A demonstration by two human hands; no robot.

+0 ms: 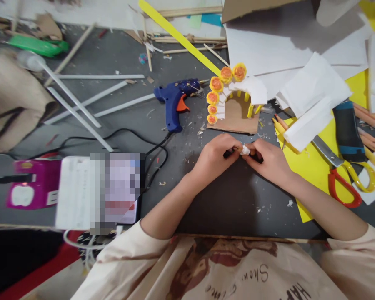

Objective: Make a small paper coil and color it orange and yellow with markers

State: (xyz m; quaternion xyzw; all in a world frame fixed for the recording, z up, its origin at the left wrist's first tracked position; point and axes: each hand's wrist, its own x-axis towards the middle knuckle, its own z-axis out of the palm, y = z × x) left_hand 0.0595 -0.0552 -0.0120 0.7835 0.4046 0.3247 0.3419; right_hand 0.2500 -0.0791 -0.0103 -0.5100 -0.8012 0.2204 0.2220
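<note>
A small crumpled white piece [245, 150], which looks like tissue paper, is pinched between the fingertips of both hands in front of me. My left hand [218, 155] grips it from the left and my right hand [267, 157] from the right; the fingers hide part of it. Just beyond my hands stands a small cardboard arch model [233, 118] with white pieces along its curve. Orange and yellow paper flowers [216, 84] line its left and top edge. Short yellow sticks show inside and beside the opening.
A blue glue gun [174, 102] lies left of the model, its cord [125, 130] trailing leftward. White glue sticks [78, 121] and a phone [123, 183] are at left. Scissors [334, 160], yellow paper [304, 206] and folded white tissue [314, 85] lie at right.
</note>
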